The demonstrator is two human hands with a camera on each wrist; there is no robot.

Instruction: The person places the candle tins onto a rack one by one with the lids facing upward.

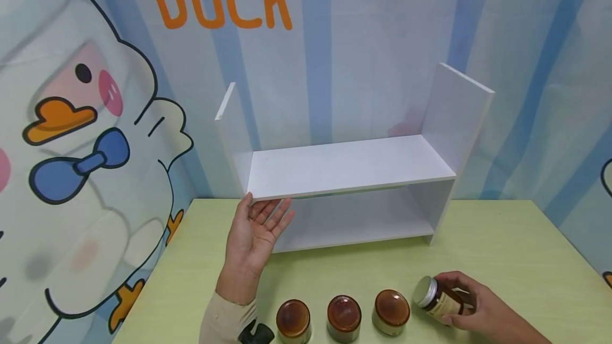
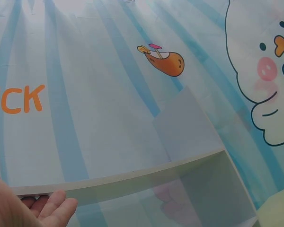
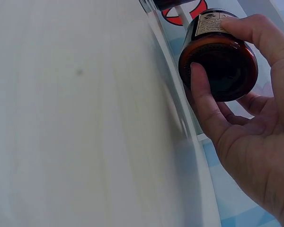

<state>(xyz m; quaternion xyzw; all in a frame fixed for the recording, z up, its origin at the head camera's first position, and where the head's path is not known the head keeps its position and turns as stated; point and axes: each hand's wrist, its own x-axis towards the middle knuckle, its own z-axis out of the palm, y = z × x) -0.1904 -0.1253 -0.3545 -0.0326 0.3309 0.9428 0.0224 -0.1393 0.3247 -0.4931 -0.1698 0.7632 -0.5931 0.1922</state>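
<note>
The right hand [image 1: 480,307] pinches an amber glass jar [image 1: 443,304] between its thumb and its fingers, and this jar is tilted, with the silver lid [image 1: 425,292] turned to the upper left and the dark glass base toward the wrist camera. It is near the front of the yellow-green surface [image 1: 507,248]; whether it touches there, I cannot tell. To the left of it are three further amber jars [image 1: 344,315] in a row, apart from one another, each with the glass end upward and the label lower down.

The left hand [image 1: 258,235] has the palm up and the fingers extended, a little spread — they lie below the front edge of the middle board [image 1: 349,166], and the thumb is at its left corner. This board belongs to a white shelf unit [image 1: 456,126], which has two side panels rising above it. A beige sleeve [image 1: 227,320] covers the left forearm. Behind hangs a blue-striped backdrop [image 1: 363,57] — with cartoon ducks and the orange word "DUCK".
</note>
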